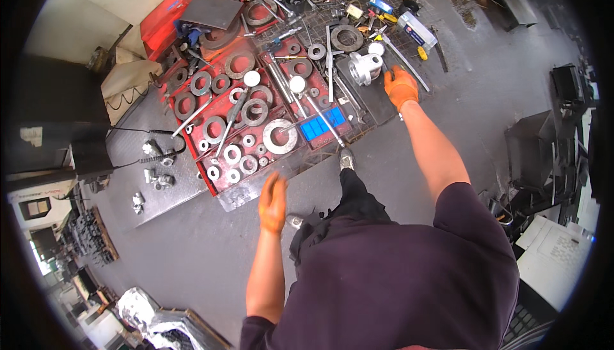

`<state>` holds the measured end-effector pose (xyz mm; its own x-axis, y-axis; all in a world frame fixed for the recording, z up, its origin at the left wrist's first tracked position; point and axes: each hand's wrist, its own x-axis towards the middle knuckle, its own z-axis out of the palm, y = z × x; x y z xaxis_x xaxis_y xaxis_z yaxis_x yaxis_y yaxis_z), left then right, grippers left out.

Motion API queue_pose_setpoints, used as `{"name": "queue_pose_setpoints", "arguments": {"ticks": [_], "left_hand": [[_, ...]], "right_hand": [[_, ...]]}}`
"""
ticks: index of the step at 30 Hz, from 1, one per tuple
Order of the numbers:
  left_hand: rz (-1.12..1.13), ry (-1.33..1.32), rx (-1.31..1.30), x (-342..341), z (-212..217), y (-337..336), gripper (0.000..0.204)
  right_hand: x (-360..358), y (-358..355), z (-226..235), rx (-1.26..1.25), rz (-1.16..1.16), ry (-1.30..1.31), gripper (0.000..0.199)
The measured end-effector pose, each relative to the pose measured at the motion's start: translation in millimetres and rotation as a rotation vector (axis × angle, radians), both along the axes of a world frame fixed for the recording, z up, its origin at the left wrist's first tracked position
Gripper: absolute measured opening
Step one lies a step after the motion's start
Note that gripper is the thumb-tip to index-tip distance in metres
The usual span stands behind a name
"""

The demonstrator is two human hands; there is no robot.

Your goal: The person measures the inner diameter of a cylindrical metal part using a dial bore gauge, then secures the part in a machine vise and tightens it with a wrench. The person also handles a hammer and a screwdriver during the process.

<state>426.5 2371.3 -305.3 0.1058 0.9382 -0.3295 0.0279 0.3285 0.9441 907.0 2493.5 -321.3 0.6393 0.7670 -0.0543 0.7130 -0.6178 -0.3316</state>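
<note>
My right hand [401, 87], in an orange glove, is beside a silver cast metal part [366, 68], fingers bent and apart with a narrow gap between hand and part. The part rests on a dark flat plate [377, 97]. A bore gauge with a round white dial [376, 48] lies just behind it. My left hand [273, 203], also gloved in orange, hovers in front of the bench's near edge with fingers stretched and nothing in them. The nearest things to it are steel rings [248, 165] in a red tray [220, 180].
Long-stemmed dial gauges [297, 84] lie across the red trays, near a blue compartment box [323, 124]. Several silver castings [158, 179] sit on a grey surface at left. Calipers [330, 62] and pliers lie at the back. Black bins [534, 148] stand at right.
</note>
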Motion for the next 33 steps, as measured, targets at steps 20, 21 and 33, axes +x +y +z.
{"name": "queue_pose_setpoints", "arguments": {"ticks": [20,21,33], "left_hand": [[1.138,0.303,-0.046,-528.2,-11.4,-268.5,0.052],[1.14,0.312,-0.022,-551.8,-10.7,-261.1,0.052],[0.005,0.915,-1.067,-811.3,-162.8,-465.7,0.042]], "right_hand": [[-771.2,-84.2,43.9,-0.178,1.47,0.509,0.053],[-788.5,-77.1,40.0,-0.202,1.438,0.539,0.056],[-1000.4,46.0,-120.9,-1.166,1.15,0.134,0.059]]}}
